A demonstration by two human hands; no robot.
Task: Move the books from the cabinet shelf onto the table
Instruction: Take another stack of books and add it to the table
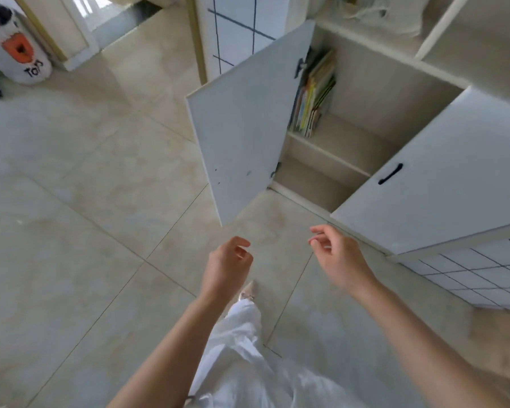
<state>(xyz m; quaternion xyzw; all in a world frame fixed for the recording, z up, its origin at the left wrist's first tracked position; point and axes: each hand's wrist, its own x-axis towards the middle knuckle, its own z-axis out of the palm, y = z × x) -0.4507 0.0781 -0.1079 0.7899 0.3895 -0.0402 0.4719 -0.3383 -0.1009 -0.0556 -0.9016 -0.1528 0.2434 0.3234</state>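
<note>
Bright soft daylight, faint shadows, wide-angle bending at edges, slight blur

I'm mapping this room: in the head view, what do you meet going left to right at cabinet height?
Toy bin → open door → books → shut door's handle.

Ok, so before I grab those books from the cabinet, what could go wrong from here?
The thin colourful books lean in a loose row on the beige upper shelf, so pulling some may topple the rest. The open white cabinet door stands beside them and could catch an arm. Both the left hand and right hand are empty; a one-handed grab may let slim books slip.
</note>
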